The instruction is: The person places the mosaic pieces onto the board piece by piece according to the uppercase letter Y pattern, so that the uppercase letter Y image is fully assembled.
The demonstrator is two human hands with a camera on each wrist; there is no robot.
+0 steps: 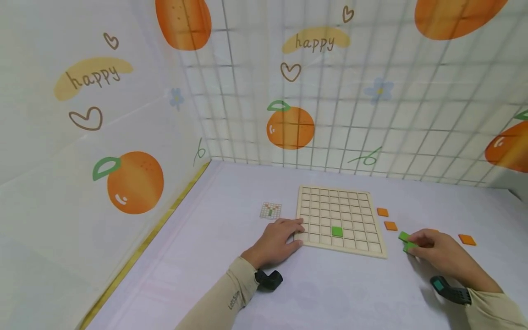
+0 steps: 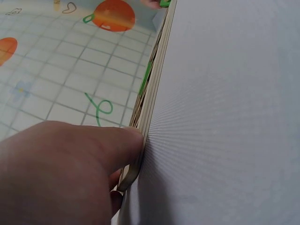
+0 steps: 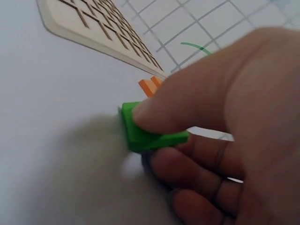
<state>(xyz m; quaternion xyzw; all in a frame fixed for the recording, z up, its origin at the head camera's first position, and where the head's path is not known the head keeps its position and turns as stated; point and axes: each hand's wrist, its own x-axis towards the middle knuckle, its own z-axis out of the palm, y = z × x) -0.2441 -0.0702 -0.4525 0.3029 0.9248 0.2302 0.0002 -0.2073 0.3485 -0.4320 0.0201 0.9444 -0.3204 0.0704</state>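
A pale wooden grid board (image 1: 326, 200) lies flat, with one green tile (image 1: 337, 231) in a cell near its front. My left hand (image 1: 280, 240) holds the board's front-left corner; in the left wrist view the thumb (image 2: 126, 140) presses against the edge and fingertips show beyond the corner. To the board's right, my right hand (image 1: 439, 252) pinches a green tile (image 3: 133, 133) between thumb and fingers. Another green tile (image 1: 404, 236) shows right at the fingertips in the head view, partly overlapped by the hand.
Orange tiles (image 1: 382, 212) lie right of the board, one (image 1: 467, 239) beyond the right hand. A small printed pattern card (image 1: 270, 211) lies left of the board. Behind the table rises a grid wall (image 1: 330, 137) covered with orange-printed sheeting.
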